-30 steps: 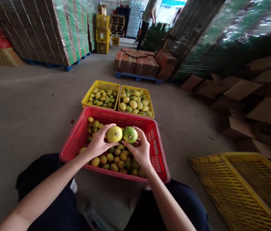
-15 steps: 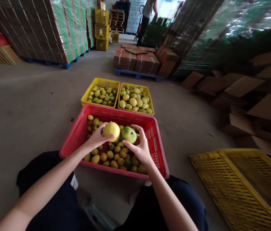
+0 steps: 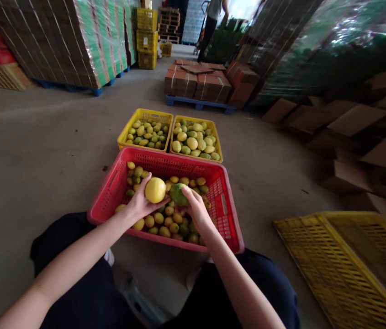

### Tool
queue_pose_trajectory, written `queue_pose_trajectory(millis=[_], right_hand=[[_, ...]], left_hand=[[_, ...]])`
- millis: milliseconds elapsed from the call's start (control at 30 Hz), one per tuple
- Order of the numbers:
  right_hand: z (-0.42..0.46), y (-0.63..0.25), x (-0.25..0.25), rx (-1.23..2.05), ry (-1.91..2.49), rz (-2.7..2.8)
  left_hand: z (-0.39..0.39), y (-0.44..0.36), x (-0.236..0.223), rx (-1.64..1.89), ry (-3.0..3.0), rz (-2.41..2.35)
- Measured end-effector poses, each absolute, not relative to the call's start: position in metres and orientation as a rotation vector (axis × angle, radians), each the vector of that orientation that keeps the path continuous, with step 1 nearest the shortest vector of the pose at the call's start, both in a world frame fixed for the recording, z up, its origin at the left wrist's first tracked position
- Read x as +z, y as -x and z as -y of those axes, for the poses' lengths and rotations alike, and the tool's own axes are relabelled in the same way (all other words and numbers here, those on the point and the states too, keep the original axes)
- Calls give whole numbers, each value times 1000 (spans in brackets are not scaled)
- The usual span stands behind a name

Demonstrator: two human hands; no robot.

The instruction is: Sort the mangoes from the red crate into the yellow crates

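A red crate [image 3: 110,194] full of small yellow and green fruits sits on the floor between my knees. My left hand [image 3: 140,203] holds a large yellow fruit [image 3: 155,190] over the crate. Right beside it, my right hand [image 3: 196,208] grips a green fruit [image 3: 178,193], partly covered by the fingers. The two fruits almost touch. Beyond the red crate stand two yellow crates, the left one [image 3: 126,135] with smaller fruits and the right one [image 3: 217,147] with bigger ones.
An empty yellow crate [image 3: 343,265] lies tilted at the right. Flat cardboard boxes [image 3: 350,123] are scattered on the right, a pallet of brown cartons [image 3: 196,84] stands ahead, and wrapped stacks [image 3: 59,41] stand at the left. A person [image 3: 213,18] stands far back.
Both hands have come lower and closer to the red crate's fruits. The right hand has turned over the green fruit, hiding more of it. The yellow fruit has rotated in the left hand.
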State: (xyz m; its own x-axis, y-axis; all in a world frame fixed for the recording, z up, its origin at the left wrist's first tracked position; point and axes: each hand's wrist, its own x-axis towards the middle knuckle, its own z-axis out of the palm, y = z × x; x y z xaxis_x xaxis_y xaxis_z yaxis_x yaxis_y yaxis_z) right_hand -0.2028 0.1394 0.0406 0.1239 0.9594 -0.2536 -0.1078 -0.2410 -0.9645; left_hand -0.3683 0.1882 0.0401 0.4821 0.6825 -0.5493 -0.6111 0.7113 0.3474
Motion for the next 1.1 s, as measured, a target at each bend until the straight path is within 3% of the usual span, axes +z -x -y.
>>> queue_pose_trajectory(millis=[167,300,667,1100], right_hand=[[-136,207,36,628,1520,1352],[-134,213,23,305,1529,1651],[-128,219,19,379,1436,2015],[-109,235,12,324,1313,1741]], left_hand=[[-181,367,36,879,15,-534],[-173,365,36,895,-2,-569],[-171,355,15,950,-10,-562],[-162,350,17,967,-224,-591]])
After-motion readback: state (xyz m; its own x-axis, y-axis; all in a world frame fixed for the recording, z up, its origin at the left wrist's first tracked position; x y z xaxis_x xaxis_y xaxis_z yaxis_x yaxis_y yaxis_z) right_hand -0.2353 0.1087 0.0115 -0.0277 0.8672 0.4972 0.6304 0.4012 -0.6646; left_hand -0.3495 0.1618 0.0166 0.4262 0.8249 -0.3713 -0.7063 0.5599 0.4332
